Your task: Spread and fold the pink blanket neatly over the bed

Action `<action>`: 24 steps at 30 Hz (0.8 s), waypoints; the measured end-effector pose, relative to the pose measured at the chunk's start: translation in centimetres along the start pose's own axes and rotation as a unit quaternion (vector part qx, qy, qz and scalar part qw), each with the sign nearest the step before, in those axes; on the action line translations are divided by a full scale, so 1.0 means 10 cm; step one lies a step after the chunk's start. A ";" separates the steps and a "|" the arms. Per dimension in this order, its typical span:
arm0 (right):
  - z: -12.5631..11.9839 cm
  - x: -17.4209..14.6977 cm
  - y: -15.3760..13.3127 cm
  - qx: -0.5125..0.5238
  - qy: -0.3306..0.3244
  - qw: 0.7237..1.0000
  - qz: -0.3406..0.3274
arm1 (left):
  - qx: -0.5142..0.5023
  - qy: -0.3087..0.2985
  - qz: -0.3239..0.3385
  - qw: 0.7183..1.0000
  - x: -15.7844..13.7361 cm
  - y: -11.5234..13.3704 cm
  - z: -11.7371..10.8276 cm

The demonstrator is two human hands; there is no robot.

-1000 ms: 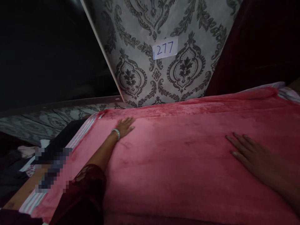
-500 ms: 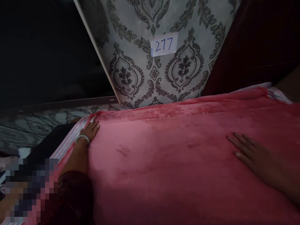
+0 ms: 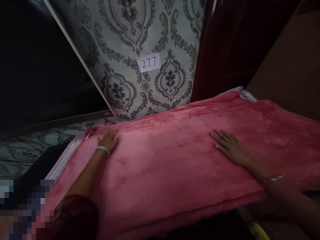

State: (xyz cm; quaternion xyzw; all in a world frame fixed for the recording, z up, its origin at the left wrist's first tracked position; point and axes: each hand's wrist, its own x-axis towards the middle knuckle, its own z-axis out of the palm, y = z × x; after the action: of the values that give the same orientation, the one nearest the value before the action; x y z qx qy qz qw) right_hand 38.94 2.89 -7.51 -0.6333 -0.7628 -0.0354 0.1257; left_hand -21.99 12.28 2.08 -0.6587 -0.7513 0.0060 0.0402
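Observation:
A pink plush blanket (image 3: 160, 160) lies spread before me, with a striped white-and-grey edge (image 3: 65, 156) showing along its left side. My left hand (image 3: 108, 140), with a bangle at the wrist, rests on the blanket near its far left corner, fingers spread and slightly blurred. Farther right, my right hand (image 3: 231, 146) lies flat on the same blanket with its fingers stretched out. A bracelet circles that wrist too. Neither hand grips anything. Small creases mark the cloth between the hands.
Behind the blanket stands a patterned wall (image 3: 145, 40) bearing a paper marked 277 (image 3: 149, 62). A large dark panel (image 3: 45, 66) is at the left, a dark red door (image 3: 225, 43) at the right. Something yellow (image 3: 258, 231) shows below the blanket's near edge.
The view has shifted, so the blanket's near edge now shows. My left hand has slid rightward over the cloth, away from the striped edge. My right hand stays flat on the blanket.

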 end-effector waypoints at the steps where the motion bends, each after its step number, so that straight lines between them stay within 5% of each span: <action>1: 0.01 0.00 0.02 -0.001 0.003 1.000 -0.003 | -0.011 -0.029 0.055 0.998 -0.07 0.27 0.00; 5: 0.03 0.00 0.05 0.000 0.008 1.000 -0.014 | -0.026 -0.075 0.241 0.967 -0.39 1.18 0.07; 8: 0.01 0.00 0.04 -0.005 0.014 1.000 -0.016 | -0.028 -0.063 0.258 0.964 -0.51 1.43 0.16; 11: -0.02 0.00 0.02 -0.005 0.013 1.000 -0.013 | -0.065 -0.046 0.195 0.978 -0.52 1.29 0.21; 16: -0.03 -0.01 0.02 0.002 0.015 1.000 -0.013 | -0.145 0.008 0.043 0.988 -0.67 0.66 0.14; 24: -0.17 -0.03 -0.07 0.017 -0.017 1.000 -0.003 | -0.108 0.000 -0.052 0.993 -1.49 0.07 0.07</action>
State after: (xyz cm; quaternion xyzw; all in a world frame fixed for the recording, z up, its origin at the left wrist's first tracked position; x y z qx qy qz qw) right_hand 38.60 2.08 -5.89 -0.6289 -0.7676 -0.0121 0.1231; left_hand -19.40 -2.33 0.58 -0.6193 -0.7807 -0.0772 -0.0304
